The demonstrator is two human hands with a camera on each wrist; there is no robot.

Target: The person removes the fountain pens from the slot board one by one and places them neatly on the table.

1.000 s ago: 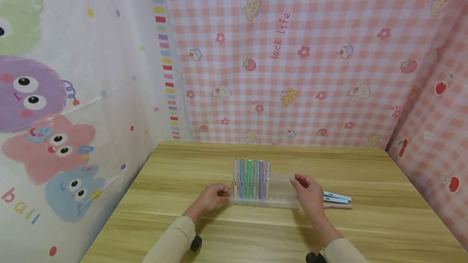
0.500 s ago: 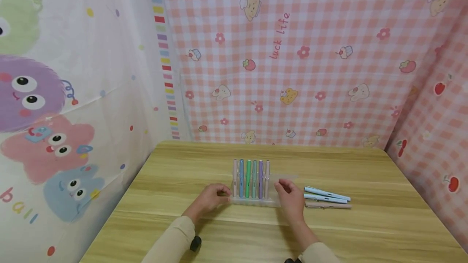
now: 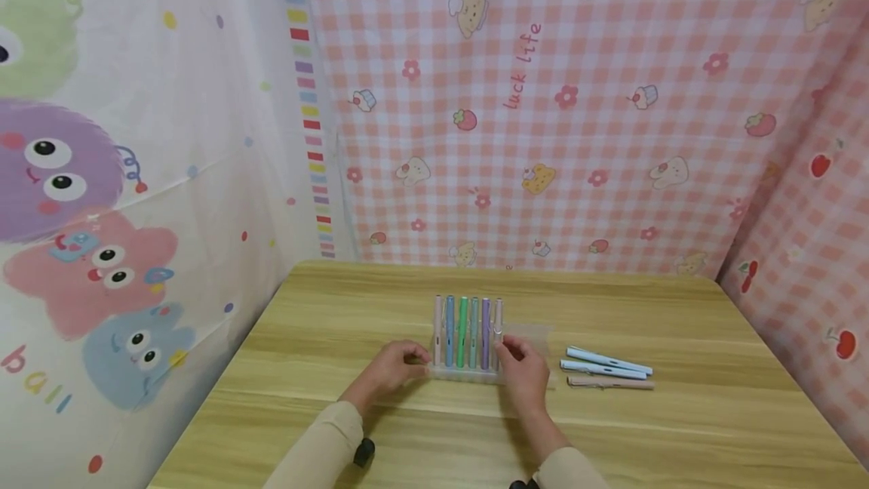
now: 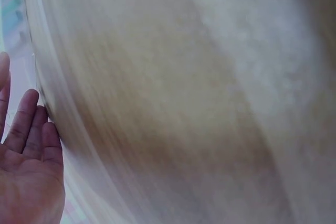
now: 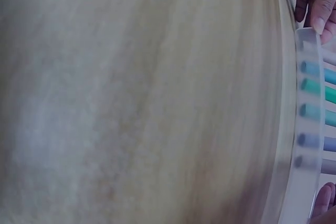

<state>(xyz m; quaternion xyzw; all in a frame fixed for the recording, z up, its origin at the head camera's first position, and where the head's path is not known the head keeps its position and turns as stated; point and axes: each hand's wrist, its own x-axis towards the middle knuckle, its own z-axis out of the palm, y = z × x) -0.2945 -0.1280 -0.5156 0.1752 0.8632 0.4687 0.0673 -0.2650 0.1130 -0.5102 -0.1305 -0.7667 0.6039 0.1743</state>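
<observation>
A clear plastic pen holder stands on the table with several capped pens upright in a row: pale pink, blue, a green pen, teal, a purple pen and a pale pink pen at the right of the row. My left hand pinches the holder's left end; in the right wrist view its thumb lies on the corner. My right hand, fingers loosely bent, has its fingertips right at the rightmost pen, overlapping its lower part. In the right wrist view, a small gap separates the visible right fingers from that pen.
Right of the holder lie three loose pens: a light blue pen, another light blue pen and a pinkish-beige pen. The holder's transparent back panel extends behind my right hand. Patterned curtains hang around the wooden table.
My right hand has left the holder's right end and moved left along it to the rightmost upright pen, uncovering the loose pens. My left hand has stayed in place.
</observation>
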